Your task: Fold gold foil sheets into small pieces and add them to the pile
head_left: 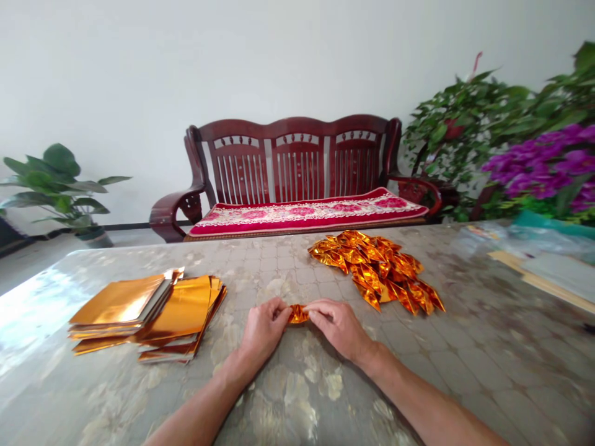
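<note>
Between my two hands, just above the table, is a small folded gold foil paper piece. My left hand pinches its left end with thumb and fingers. The right end is pinched by my right hand; both ends are partly hidden by the fingers. Off to the left lie stacks of flat gold foil paper sheets, some overlapping and slightly fanned. Beyond my right hand sits a heap of folded gold foil pieces, pointed at the ends and shiny.
The table has a patterned, glossy cover. At its right edge lie clear plastic wrapping and pale flat boards or papers. Behind stands a dark wooden bench with a red floral cushion. Potted plants and purple flowers flank it.
</note>
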The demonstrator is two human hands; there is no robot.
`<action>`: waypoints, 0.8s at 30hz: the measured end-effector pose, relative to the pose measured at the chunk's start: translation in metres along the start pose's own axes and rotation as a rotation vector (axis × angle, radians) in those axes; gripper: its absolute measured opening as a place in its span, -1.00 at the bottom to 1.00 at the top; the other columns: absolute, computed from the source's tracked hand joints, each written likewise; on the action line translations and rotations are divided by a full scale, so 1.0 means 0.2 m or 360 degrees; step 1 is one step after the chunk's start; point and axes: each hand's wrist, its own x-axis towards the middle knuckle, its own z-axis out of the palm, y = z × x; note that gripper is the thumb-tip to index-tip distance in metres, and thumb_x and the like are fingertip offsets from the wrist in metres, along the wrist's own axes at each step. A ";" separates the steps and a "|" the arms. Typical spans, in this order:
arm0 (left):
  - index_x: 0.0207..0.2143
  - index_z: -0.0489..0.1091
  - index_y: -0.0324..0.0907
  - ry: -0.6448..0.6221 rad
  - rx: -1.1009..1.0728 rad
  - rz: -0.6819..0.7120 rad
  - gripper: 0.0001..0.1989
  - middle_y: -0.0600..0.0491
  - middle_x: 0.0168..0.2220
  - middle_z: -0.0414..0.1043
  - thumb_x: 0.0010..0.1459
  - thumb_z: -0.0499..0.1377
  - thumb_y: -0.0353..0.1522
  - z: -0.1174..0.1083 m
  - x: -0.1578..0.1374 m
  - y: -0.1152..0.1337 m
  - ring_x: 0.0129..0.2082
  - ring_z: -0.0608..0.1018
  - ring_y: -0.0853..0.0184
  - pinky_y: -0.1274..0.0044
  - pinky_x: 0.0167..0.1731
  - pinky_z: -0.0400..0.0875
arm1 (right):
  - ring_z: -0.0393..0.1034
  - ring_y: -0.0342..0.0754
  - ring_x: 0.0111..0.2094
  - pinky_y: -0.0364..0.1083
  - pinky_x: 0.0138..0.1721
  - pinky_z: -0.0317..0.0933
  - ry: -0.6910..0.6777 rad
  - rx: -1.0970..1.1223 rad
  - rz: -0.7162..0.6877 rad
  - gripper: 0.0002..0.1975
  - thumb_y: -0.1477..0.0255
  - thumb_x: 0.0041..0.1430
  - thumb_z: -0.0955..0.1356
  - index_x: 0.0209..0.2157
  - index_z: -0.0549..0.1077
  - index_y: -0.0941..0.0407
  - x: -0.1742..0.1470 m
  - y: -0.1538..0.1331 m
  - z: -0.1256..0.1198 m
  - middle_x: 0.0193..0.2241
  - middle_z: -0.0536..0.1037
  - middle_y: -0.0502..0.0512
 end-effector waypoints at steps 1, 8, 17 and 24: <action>-0.53 0.41 -0.17 0.0006 -0.0009 -0.0021 -0.73 0.16 -0.66 0.38 0.16 0.09 -0.23 0.00 0.00 0.00 -0.61 0.38 0.40 0.59 -0.52 0.15 | 0.53 -0.02 -0.19 -0.08 -0.11 0.35 -0.0019 0.0030 0.0007 -0.75 0.41 0.29 0.27 -0.22 0.61 0.07 -0.01 0.00 -0.01 -0.25 0.66 0.07; -0.52 0.40 -0.16 0.0046 -0.0013 -0.0043 -0.74 0.17 -0.65 0.38 0.15 0.10 -0.24 0.00 0.00 0.00 -0.61 0.38 0.40 0.59 -0.52 0.16 | 0.53 -0.02 -0.12 -0.03 -0.06 0.38 0.0037 0.0104 0.0082 -0.59 0.45 0.32 0.19 0.15 0.37 0.08 -0.03 0.06 -0.03 -0.08 0.62 0.10; -0.48 0.43 -0.17 0.0053 0.0053 0.0026 -0.76 0.17 -0.63 0.39 0.17 0.11 -0.26 0.01 0.00 -0.01 -0.58 0.40 0.40 0.59 -0.50 0.15 | 0.51 -0.06 -0.19 -0.08 -0.11 0.39 0.0112 -0.0283 -0.0290 -0.61 0.62 0.15 0.29 -0.03 0.49 0.03 -0.03 0.08 -0.03 -0.21 0.60 0.06; -0.42 0.49 -0.16 0.0030 -0.0063 0.0010 -0.69 0.14 -0.60 0.43 0.23 0.06 -0.20 -0.01 0.00 0.00 -0.56 0.47 0.38 0.58 -0.48 0.24 | 0.50 -0.06 -0.23 -0.12 -0.19 0.36 0.0074 -0.0417 -0.0483 -0.82 0.51 0.29 0.31 -0.22 0.56 0.03 -0.03 0.07 -0.05 -0.26 0.59 0.07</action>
